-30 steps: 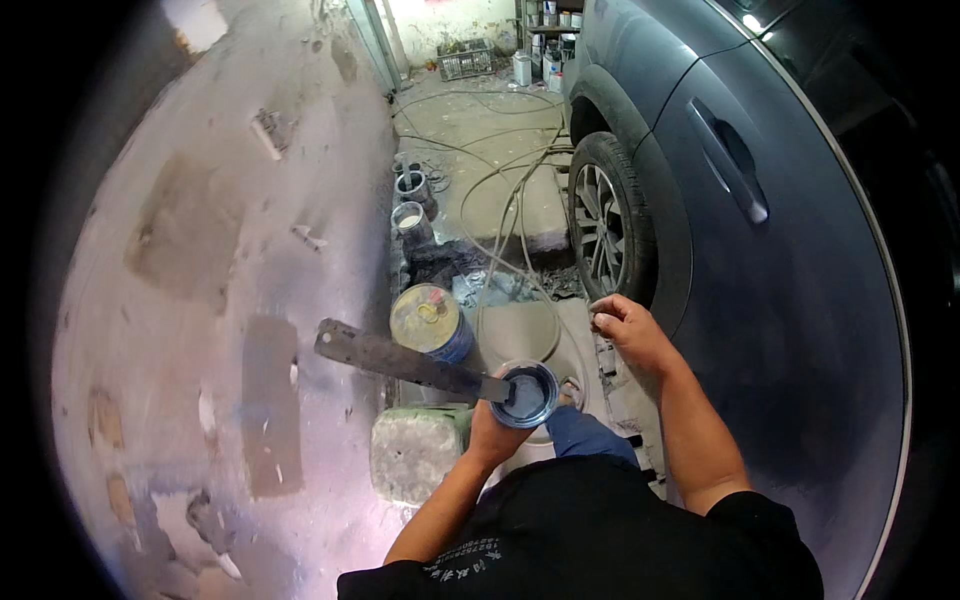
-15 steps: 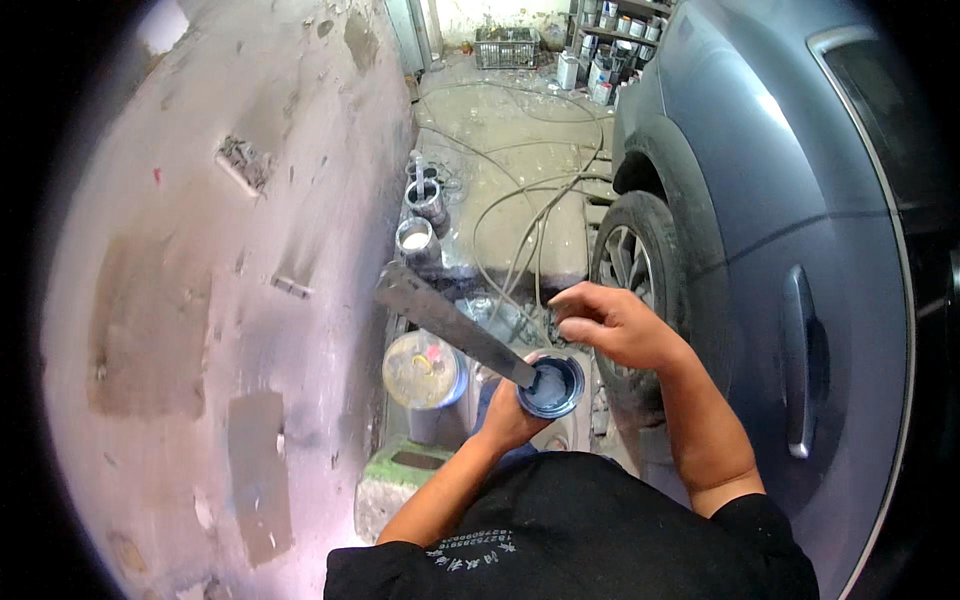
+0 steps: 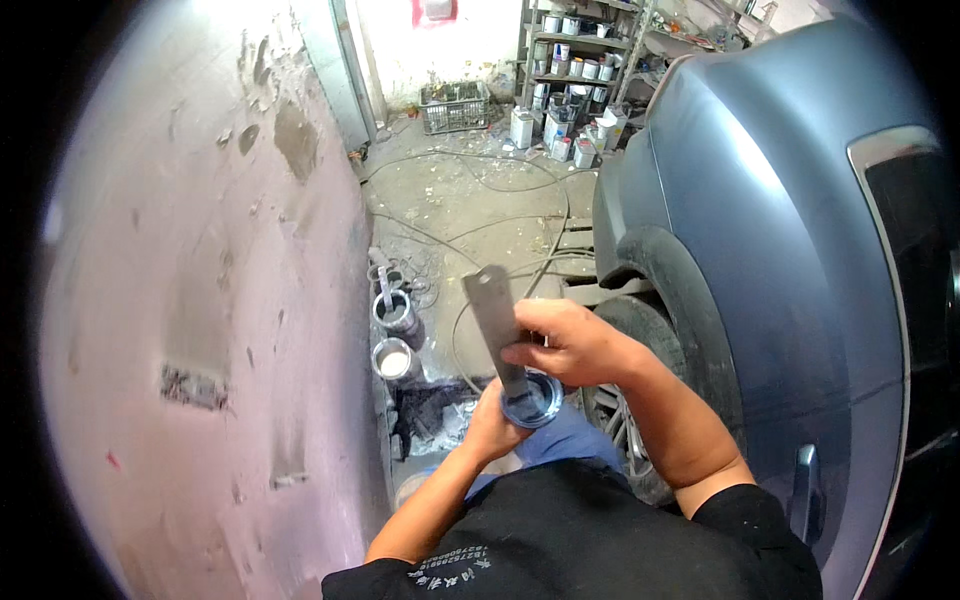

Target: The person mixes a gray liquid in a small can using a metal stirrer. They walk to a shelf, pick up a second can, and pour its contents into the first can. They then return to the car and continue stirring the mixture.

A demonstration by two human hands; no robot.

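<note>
In front of my body, my left hand is wrapped round a small round paint can with a blue-smeared rim and blue-grey contents. A long, flat grey stirring stick with a hole near its top end stands nearly upright, its lower end inside the can. My right hand pinches this stick partway down, thumb and forefinger at its right edge. Its other fingers are curled and partly hidden.
Left on the floor stand an open can of white stuff and another can with a stick. A patched, pale wall rises left; a blue-grey car stands right. Hoses cross the floor toward a crate and can-filled shelves.
My right hand has come in from the right and taken hold of the stick. The stick has swung from leaning far left to nearly upright. The view has tilted up toward the shelves.
</note>
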